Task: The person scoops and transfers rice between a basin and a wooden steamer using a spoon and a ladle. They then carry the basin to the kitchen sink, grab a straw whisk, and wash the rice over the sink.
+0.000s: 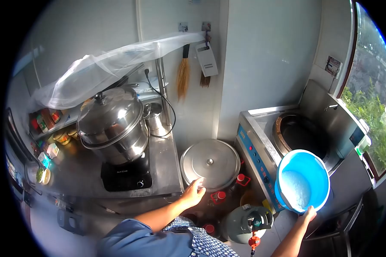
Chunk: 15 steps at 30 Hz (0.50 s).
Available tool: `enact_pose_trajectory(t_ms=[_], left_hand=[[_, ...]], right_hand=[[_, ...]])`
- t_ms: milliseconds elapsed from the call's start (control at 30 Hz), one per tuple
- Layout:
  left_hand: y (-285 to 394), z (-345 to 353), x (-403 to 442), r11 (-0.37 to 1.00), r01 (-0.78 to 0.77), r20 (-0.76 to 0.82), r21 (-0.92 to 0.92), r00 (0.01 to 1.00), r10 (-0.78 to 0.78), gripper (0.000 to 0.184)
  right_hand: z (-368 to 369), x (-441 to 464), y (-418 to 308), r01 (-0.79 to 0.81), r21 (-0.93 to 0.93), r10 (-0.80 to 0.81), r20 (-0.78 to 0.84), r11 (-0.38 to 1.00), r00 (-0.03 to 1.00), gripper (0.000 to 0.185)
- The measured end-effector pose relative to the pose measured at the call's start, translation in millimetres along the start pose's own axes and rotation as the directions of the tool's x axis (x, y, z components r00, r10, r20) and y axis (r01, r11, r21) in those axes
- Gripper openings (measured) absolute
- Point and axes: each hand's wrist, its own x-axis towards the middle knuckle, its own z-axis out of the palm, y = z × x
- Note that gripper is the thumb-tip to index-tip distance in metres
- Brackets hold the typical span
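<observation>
My right hand (309, 213) grips the lower rim of a blue plastic bucket (316, 182), tilted so its inside faces me. Clear, foamy-looking liquid (295, 188) lies in the bucket, which is in front of the wok stove (261, 150). My left hand (194, 193) is held out with its fingers apart and slightly bent, nothing in them. Just past its fingertips is the round metal lid (210, 160) of a large container on the floor; whether they touch I cannot tell.
A large steamer pot (111, 122) stands on a black induction cooker (126, 173) on the left steel counter (165, 158). Below me are a gas cylinder (240, 225) and several red-capped bottles (218, 197). A wok (302, 135) sits in the stove. A brush (183, 75) hangs on the wall.
</observation>
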Motion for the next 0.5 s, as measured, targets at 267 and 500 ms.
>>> enact_pose_trajectory(t_ms=[267, 500], left_hand=[[-12.8, -54.8, 237.1, 0.977, -0.054, -0.299, 0.204, 0.947, 0.115, 0.059], [-67.4, -135.3, 534.2, 0.907, 0.268, -0.595, 0.324, 0.803, -0.025, 0.075]], right_hand=[[-18.2, 1.2, 11.1, 0.118, 0.019, -0.118, -0.022, 0.993, 0.993, 0.041], [39.3, -107.7, -69.8, 0.018, -0.113, -0.015, 0.028, 0.993, 0.999, 0.044]])
